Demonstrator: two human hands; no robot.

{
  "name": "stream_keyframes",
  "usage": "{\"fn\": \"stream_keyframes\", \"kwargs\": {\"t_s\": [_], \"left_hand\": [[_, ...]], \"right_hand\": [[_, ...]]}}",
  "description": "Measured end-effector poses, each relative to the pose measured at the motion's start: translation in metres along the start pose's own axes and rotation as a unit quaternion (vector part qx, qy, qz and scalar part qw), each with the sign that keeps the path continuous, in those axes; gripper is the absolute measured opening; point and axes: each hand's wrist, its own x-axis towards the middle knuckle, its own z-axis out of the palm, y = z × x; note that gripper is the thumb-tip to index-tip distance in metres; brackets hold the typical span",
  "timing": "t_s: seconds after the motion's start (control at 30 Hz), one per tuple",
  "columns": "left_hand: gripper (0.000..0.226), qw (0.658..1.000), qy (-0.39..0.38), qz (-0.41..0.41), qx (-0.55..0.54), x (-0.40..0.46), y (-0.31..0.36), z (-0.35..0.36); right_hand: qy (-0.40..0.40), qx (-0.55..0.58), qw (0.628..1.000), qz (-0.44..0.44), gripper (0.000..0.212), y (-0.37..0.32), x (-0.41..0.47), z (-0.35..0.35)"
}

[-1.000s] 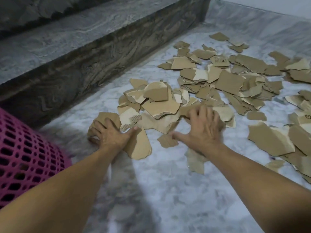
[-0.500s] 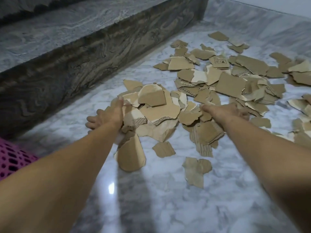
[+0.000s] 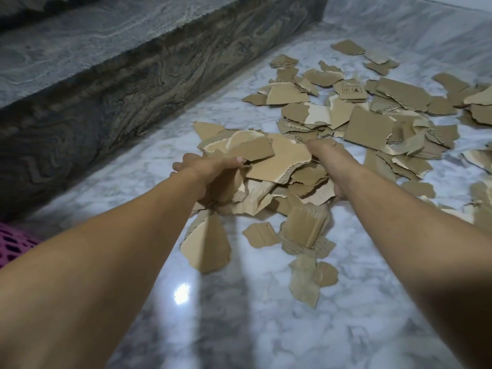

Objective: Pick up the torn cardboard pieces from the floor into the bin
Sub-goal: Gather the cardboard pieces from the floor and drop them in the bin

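Head view: early in task, judged. Left hand [image 3: 210, 169] and right hand [image 3: 328, 162] clamped heap [image 3: 277, 169] from both sides, low over floor [image 3: 239, 315]. Most scraps [image 3: 368, 127] lay scattered beyond, few nearer. Pink bin [image 3: 14, 242] at left edge; contents hidden.

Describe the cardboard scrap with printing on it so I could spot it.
Start at the dark stone step and look right, across the marble floor, to the far scatter of scraps. The printed scrap lies there, the only one with small black box symbols.
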Motion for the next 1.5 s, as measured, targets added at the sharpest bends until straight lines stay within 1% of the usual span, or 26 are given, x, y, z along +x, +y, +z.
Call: {"fn": "stream_keyframes", "kwargs": {"t_s": [0.07, 0.1, 0.17, 0.27, 0.3, 0.37, 0.4, 0.43, 0.5, 0.53, 0.57, 0.63, 0.67, 0.73, 0.8, 0.87, 0.93, 1.0, 1.1, 1.17, 1.27, 1.33, 1.37, 1.4, 1.47, 1.5], "left_hand": [[0.094, 0.999, -0.02, 0.008, -0.047, -0.004, 0.002, 0.005], [0.077, 0.998, -0.03, 0.013, -0.056, -0.004, 0.002, 0.007], [0.065, 0.997, -0.043, 0.016, -0.061, -0.002, -0.003, 0.01], [0.057, 0.994, -0.082, -0.001, -0.069, -0.008, -0.006, 0.008], [0.061, 0.991, -0.107, -0.014, -0.083, -0.011, -0.007, 0.006], [0.097, 0.983, -0.157, -0.035, -0.092, -0.012, -0.012, 0.005], [0.111, 0.98, -0.171, -0.039, -0.093, -0.006, -0.017, 0.006], [0.11, 0.978, -0.182, -0.036, -0.098, -0.006, -0.02, 0.006], [0.078, 0.975, -0.189, -0.03, -0.11, -0.024, -0.02, -0.002], [0.064, 0.975, -0.186, -0.031, -0.118, -0.033, -0.02, -0.007], [0.056, 0.975, -0.178, -0.037, -0.129, -0.037, -0.022, -0.01], [0.06, 0.972, -0.173, -0.04, -0.152, -0.046, -0.02, -0.019], [0.066, 0.971, -0.171, -0.037, -0.16, -0.05, -0.018, -0.022], [0.079, 0.97, -0.175, -0.024, -0.167, -0.061, -0.008, -0.033], [0.083, 0.971, -0.16, -0.003, -0.181, -0.079, 0.006, -0.048], [0.075, 0.97, -0.158, 0.029, -0.183, -0.101, 0.022, -0.065], [0.054, 0.97, -0.154, 0.055, -0.178, -0.126, 0.038, -0.084], [0.039, 0.97, -0.153, 0.078, -0.172, -0.154, 0.052, -0.108], [0.05, 0.968, -0.143, 0.109, -0.173, -0.186, 0.069, -0.149], [0.042, 0.969, -0.128, 0.126, -0.169, -0.21, 0.074, -0.182], [0.035, 0.971, -0.1, 0.133, -0.171, -0.244, 0.079, -0.236], [0.048, 0.972, -0.101, 0.128, -0.17, -0.265, 0.075, -0.277], [0.06, 0.975, -0.096, 0.119, -0.16, -0.271, 0.071, -0.296], [0.06, 0.978, -0.093, 0.11, -0.151, -0.279, 0.066, -0.314], [0.034, 0.981, -0.056, 0.109, -0.149, -0.291, 0.054, -0.349], [0.028, 0.982, -0.03, 0.106, -0.155, -0.297, 0.043, -0.371]], "right_hand": [[-0.019, -0.027, 0.999, 0.027, 0.105, 0.009, 0.006, 0.003], [-0.036, -0.029, 0.998, 0.039, 0.109, 0.013, 0.01, 0.004], [-0.052, -0.033, 0.997, 0.055, 0.111, 0.017, 0.006, 0.006], [-0.06, 0.007, 0.996, 0.071, 0.101, 0.025, 0.004, 0.003], [-0.067, 0.017, 0.995, 0.075, 0.101, 0.028, 0.003, 0.002], [-0.067, 0.026, 0.995, 0.075, 0.113, 0.036, 0.003, -0.002], [-0.069, 0.037, 0.995, 0.064, 0.112, 0.038, 0.0, -0.004], [-0.069, 0.039, 0.996, 0.051, 0.104, 0.038, -0.005, -0.007], [-0.065, 0.045, 0.997, 0.025, 0.082, 0.034, -0.025, -0.014], [-0.057, 0.051, 0.997, 0.018, 0.086, 0.031, -0.035, -0.018], [-0.049, 0.05, 0.997, 0.014, 0.101, 0.032, -0.038, -0.023], [-0.045, 0.058, 0.997, 0.003, 0.13, 0.032, -0.039, -0.036], [-0.046, 0.067, 0.997, -0.003, 0.136, 0.032, -0.036, -0.042], [-0.046, 0.071, 0.996, -0.013, 0.139, 0.021, -0.053, -0.051], [-0.05, 0.094, 0.994, -0.028, 0.132, 0.002, -0.082, -0.057], [-0.05, 0.106, 0.992, -0.04, 0.138, -0.015, -0.102, -0.063], [-0.05, 0.116, 0.99, -0.061, 0.143, -0.034, -0.123, -0.068], [-0.063, 0.135, 0.986, -0.074, 0.131, -0.059, -0.157, -0.069], [-0.075, 0.122, 0.983, -0.113, 0.085, -0.096, -0.227, -0.059], [-0.088, 0.11, 0.981, -0.131, 0.06, -0.114, -0.266, -0.049], [-0.112, 0.098, 0.978, -0.146, 0.048, -0.135, -0.314, -0.029], [-0.143, 0.081, 0.976, -0.145, 0.024, -0.148, -0.347, -0.01], [-0.151, 0.076, 0.975, -0.145, 0.02, -0.152, -0.361, 0.0], [-0.16, 0.065, 0.974, -0.149, 0.02, -0.156, -0.372, 0.011], [-0.184, 0.055, 0.969, -0.154, 0.024, -0.163, -0.392, 0.038], [-0.201, 0.048, 0.967, -0.152, 0.02, -0.165, -0.403, 0.057]]}}
